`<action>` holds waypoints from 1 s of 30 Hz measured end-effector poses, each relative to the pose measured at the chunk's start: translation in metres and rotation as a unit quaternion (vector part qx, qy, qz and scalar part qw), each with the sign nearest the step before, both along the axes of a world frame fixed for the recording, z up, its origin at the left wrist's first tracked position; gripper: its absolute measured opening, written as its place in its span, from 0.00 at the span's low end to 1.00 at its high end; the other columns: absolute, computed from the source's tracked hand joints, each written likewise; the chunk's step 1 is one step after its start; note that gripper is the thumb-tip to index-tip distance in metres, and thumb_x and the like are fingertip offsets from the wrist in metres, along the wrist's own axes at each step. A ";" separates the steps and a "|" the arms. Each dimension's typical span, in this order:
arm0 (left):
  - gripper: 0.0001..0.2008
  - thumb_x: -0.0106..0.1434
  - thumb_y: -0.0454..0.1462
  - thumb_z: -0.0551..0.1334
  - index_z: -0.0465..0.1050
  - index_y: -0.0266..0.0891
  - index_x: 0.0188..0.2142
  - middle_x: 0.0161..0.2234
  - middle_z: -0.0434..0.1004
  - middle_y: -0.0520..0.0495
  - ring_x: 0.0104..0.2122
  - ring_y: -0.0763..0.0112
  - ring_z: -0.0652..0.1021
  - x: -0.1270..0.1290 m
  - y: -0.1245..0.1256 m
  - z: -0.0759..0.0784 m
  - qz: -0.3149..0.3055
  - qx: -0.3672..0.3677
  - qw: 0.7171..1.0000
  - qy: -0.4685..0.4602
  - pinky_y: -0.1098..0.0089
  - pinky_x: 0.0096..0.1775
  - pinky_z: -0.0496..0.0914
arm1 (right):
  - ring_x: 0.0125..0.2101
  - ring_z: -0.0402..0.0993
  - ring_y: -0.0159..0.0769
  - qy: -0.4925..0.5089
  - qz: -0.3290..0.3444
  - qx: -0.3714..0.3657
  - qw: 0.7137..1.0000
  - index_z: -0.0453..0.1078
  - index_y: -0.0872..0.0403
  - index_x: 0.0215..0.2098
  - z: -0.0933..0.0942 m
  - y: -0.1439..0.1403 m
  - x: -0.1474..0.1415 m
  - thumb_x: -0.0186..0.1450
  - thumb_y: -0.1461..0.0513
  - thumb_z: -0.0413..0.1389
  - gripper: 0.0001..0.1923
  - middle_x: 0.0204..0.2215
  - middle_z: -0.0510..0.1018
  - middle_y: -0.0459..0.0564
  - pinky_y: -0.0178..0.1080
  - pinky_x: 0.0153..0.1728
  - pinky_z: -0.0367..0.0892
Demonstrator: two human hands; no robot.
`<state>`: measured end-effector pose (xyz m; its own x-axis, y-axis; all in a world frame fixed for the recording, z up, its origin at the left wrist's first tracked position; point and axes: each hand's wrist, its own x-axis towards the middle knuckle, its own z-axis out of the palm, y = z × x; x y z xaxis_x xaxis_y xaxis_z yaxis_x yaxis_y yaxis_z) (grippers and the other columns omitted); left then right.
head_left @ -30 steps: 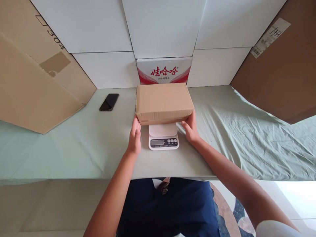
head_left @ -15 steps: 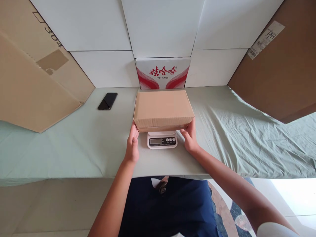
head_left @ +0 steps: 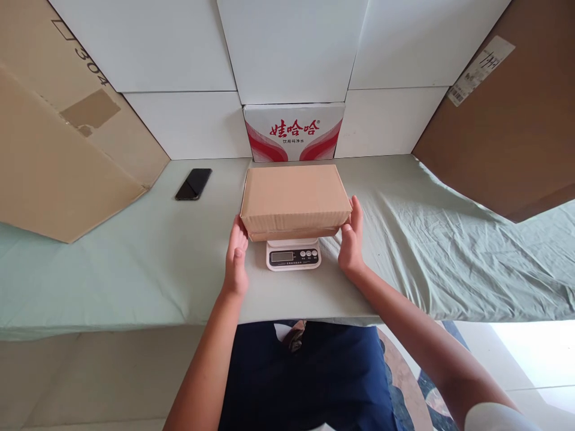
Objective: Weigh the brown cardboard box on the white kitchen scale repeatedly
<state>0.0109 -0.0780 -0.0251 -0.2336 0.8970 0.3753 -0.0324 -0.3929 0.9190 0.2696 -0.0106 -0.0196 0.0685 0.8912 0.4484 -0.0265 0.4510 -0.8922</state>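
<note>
A closed brown cardboard box (head_left: pixel 296 193) rests on a white digital kitchen scale (head_left: pixel 294 256). Only the scale's front, with its display and round buttons, shows below the box; its platform is mostly hidden. My left hand (head_left: pixel 235 257) lies along the box's left side, fingers stretched out and close against the cardboard, partly hidden at the tips. At the opposite side, my right hand (head_left: pixel 352 239) stands with straight fingers beside the right front corner, its thumb near the lower edge. Whether the right fingers still touch the box is hard to tell.
A black smartphone (head_left: pixel 193 184) lies on the green cloth (head_left: pixel 135 251) to the left. Behind the box stands a red-and-white printed carton (head_left: pixel 294 133) against white panels (head_left: pixel 291 51). Large cardboard sheets (head_left: pixel 67 161) (head_left: pixel 503 137) flank the table.
My right hand has loosened and shifted outward, its fingers straighter and its thumb off the box's front edge. The box stays on the scale, and my left hand has hardly changed.
</note>
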 end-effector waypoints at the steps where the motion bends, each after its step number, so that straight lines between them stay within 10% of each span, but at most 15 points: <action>1: 0.45 0.66 0.66 0.54 0.55 0.51 0.75 0.77 0.53 0.43 0.77 0.49 0.54 0.000 0.000 0.000 0.003 0.004 1.000 -0.003 0.50 0.74 0.52 | 0.76 0.50 0.57 0.016 -0.005 -0.011 1.000 0.50 0.34 0.73 -0.001 0.002 0.002 0.68 0.38 0.51 0.39 0.76 0.54 0.46 0.69 0.73 0.51; 30: 0.45 0.65 0.68 0.52 0.58 0.53 0.74 0.76 0.56 0.44 0.76 0.51 0.55 0.000 0.004 0.001 0.015 -0.007 1.000 -0.005 0.52 0.74 0.53 | 0.76 0.52 0.54 0.001 0.025 -0.028 0.999 0.57 0.34 0.70 -0.005 0.021 0.008 0.68 0.35 0.48 0.36 0.73 0.63 0.44 0.67 0.73 0.54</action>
